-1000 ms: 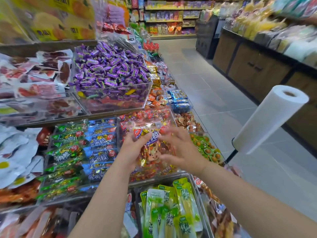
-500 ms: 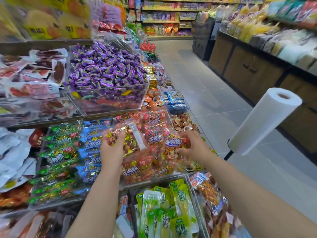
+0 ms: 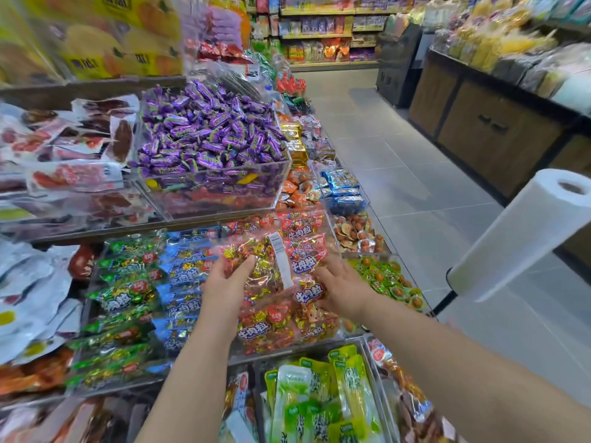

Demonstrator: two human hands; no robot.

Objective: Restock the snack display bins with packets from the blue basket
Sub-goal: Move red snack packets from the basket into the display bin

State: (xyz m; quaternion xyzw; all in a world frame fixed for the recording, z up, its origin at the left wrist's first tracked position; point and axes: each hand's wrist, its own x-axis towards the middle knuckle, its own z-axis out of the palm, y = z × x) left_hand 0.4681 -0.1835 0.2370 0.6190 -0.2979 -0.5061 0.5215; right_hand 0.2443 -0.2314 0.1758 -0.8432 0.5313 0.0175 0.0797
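Observation:
My left hand (image 3: 225, 284) grips a clear packet of red and gold wrapped snacks (image 3: 259, 266) with a white label strip, thumb on top, and holds it tilted over the clear bin (image 3: 289, 348) of red packets. My right hand (image 3: 342, 289) lies with fingers stretched out on the red packets (image 3: 307, 294) at the bin's right side. The blue basket is out of view.
Blue packets (image 3: 182, 282) and green packets (image 3: 124, 294) fill the bins to the left. A clear bin of purple candies (image 3: 208, 139) stands on the upper tier. Green-yellow packets (image 3: 319, 398) lie below. A white bag roll (image 3: 527, 235) sticks out at right, beside the tiled aisle (image 3: 415, 174).
Both hands first held packets together over the red bin, then drew apart. Now my left hand has brought its packet rightwards over the bin, and my right hand has shifted slightly left onto the packets.

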